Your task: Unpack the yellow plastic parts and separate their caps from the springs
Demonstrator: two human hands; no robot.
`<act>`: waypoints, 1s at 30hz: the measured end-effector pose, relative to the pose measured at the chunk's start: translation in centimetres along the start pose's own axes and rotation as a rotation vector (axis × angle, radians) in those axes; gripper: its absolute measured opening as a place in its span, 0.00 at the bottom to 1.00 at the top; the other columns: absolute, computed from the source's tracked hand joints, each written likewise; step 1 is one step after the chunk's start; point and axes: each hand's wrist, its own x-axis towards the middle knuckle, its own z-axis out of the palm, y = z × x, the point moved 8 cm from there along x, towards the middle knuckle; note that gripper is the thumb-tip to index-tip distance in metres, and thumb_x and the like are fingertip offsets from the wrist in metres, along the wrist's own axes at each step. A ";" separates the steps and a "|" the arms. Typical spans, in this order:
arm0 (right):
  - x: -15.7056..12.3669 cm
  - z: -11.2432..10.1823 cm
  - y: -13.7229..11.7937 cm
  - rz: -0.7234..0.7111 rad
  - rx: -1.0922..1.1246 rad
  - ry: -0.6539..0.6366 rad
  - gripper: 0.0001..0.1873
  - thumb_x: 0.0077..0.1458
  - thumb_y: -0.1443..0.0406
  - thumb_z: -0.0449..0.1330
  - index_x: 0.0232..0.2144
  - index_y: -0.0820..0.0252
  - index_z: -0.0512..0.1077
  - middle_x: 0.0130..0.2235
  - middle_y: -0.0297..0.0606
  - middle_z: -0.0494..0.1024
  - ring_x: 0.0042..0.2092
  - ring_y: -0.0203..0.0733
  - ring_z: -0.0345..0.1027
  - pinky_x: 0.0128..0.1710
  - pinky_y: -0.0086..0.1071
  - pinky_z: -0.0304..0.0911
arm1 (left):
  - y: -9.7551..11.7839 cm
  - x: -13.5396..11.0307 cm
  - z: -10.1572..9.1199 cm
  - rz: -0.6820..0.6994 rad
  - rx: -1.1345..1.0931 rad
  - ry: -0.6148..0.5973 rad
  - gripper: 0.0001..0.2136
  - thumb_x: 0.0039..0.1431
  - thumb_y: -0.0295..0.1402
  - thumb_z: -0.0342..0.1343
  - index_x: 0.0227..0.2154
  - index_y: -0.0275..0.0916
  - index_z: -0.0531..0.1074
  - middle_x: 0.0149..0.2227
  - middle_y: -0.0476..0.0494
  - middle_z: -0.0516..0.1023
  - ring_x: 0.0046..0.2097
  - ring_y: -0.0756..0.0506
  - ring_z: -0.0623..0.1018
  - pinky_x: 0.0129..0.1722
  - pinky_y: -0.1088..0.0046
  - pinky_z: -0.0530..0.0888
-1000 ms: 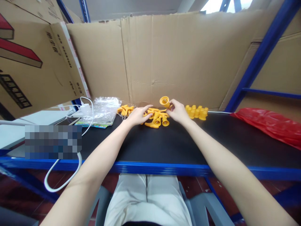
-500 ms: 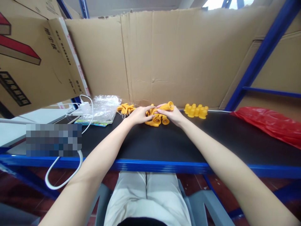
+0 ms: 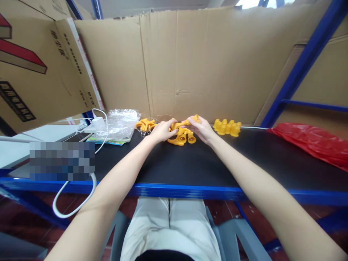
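Note:
Between my hands a yellow plastic piece with a flared end (image 3: 187, 122) is raised just over the black tabletop (image 3: 187, 166). My left hand (image 3: 163, 132) has its thumb and fingers closed at the narrow left end. Around the flared end on the other side, the fingers of my right hand (image 3: 203, 130) are curled, partly hiding it. Just below, two similar yellow pieces with round open ends (image 3: 187, 138) face me. A curved yellow piece (image 3: 176, 142) lies beside them. Left of my left hand is a pile of yellow parts with metal chains (image 3: 146, 125).
Yellow cup-like parts (image 3: 227, 128) stand grouped to the right. A red plastic bag (image 3: 307, 143) lies farther right. Clear plastic wrap (image 3: 119, 125), a white charger (image 3: 98, 124) with cables and a large carton (image 3: 49, 69) are on the left. Cardboard (image 3: 212, 65) walls off the back.
The flared end has shifted slightly left and turned, so its opening shows less. My right hand has changed its hold, with its fingers now behind and around that end.

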 end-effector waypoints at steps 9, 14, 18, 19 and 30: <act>0.1 -0.1 0.8 -0.124 -0.986 -0.191 0.11 0.54 0.59 0.59 0.37 0.59 0.73 0.39 0.42 0.79 0.38 0.45 0.71 0.42 0.40 0.65 | -1.2 -0.4 0.1 -0.051 0.200 -0.035 0.17 0.55 0.35 0.52 0.49 0.45 0.66 0.43 0.44 0.78 0.43 0.42 0.77 0.40 0.69 0.70; 0.0 0.2 0.5 -0.151 -1.113 -0.192 0.11 0.56 0.61 0.57 0.40 0.60 0.74 0.42 0.45 0.78 0.42 0.47 0.71 0.44 0.39 0.63 | -0.9 -0.3 0.2 0.006 0.213 -0.019 0.16 0.55 0.35 0.51 0.48 0.43 0.66 0.40 0.43 0.78 0.40 0.42 0.77 0.37 0.70 0.70; -0.1 0.7 -0.5 -0.253 -1.200 -0.176 0.12 0.57 0.63 0.55 0.42 0.60 0.73 0.42 0.45 0.77 0.44 0.46 0.70 0.45 0.39 0.62 | -0.5 -0.2 -0.5 0.022 0.219 0.039 0.15 0.56 0.34 0.51 0.47 0.40 0.66 0.39 0.42 0.78 0.40 0.43 0.77 0.37 0.71 0.69; -0.2 0.9 -0.8 -0.282 -1.222 -0.171 0.12 0.58 0.63 0.55 0.42 0.61 0.73 0.42 0.45 0.77 0.44 0.46 0.69 0.46 0.39 0.61 | -0.5 -0.2 -0.7 0.023 0.214 0.050 0.15 0.56 0.34 0.52 0.47 0.40 0.66 0.39 0.42 0.78 0.39 0.43 0.77 0.37 0.71 0.69; -0.4 0.4 0.4 -0.028 -1.021 -0.233 0.14 0.53 0.57 0.59 0.38 0.61 0.73 0.34 0.39 0.77 0.32 0.40 0.68 0.34 0.32 0.60 | 0.5 -0.4 -1.1 0.056 0.303 0.054 0.15 0.58 0.33 0.50 0.49 0.41 0.66 0.44 0.41 0.76 0.41 0.43 0.77 0.38 0.70 0.69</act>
